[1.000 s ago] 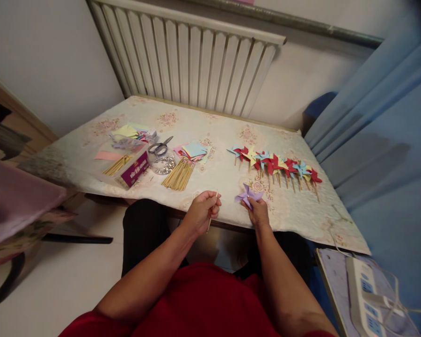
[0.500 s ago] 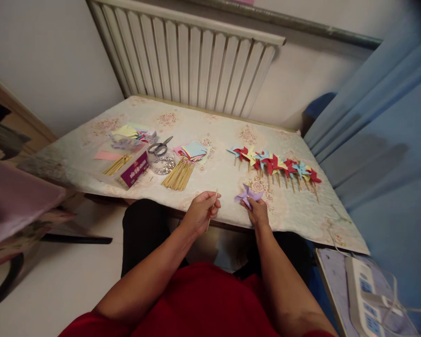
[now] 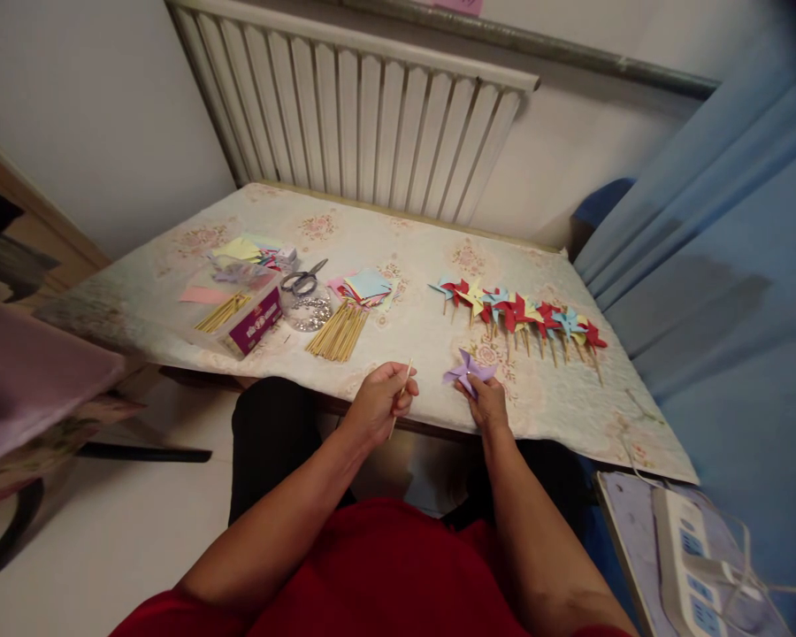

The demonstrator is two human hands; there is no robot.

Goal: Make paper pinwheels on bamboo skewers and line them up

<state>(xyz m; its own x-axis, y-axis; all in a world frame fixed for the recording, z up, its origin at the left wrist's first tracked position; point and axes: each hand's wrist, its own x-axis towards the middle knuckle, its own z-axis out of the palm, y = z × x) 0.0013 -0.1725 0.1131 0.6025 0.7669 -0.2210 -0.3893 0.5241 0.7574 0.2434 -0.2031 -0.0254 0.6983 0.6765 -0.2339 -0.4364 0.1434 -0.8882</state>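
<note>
Closest in, at the near edge of the table (image 3: pixel 172 349), the left hand (image 3: pixel 377 405) is closed around a thin wooden stick (image 3: pixel 401 400), pinched between thumb and fingers and sticking up a bit past them. Just to the right, the right hand (image 3: pixel 487 405) has its fingers pressed on a purple paper pinwheel (image 3: pixel 470 370) that lies flat on the flowery tablecloth; the two hands are near each other but not touching.

A bit further back on the left there's a loose bundle of wooden sticks (image 3: pixel 338 331), a purple box (image 3: pixel 239 318) with more sticks in it, and a clear round container (image 3: pixel 307 310) with scissors (image 3: pixel 303 279) resting on top. A stack of coloured paper squares (image 3: pixel 364 285) sits just behind the bundle. Off to the right, a row of finished pinwheels (image 3: pixel 521 311) in red, blue and yellow lies lined up. Behind the table, a white radiator (image 3: pixel 358 115) is on the wall.
</note>
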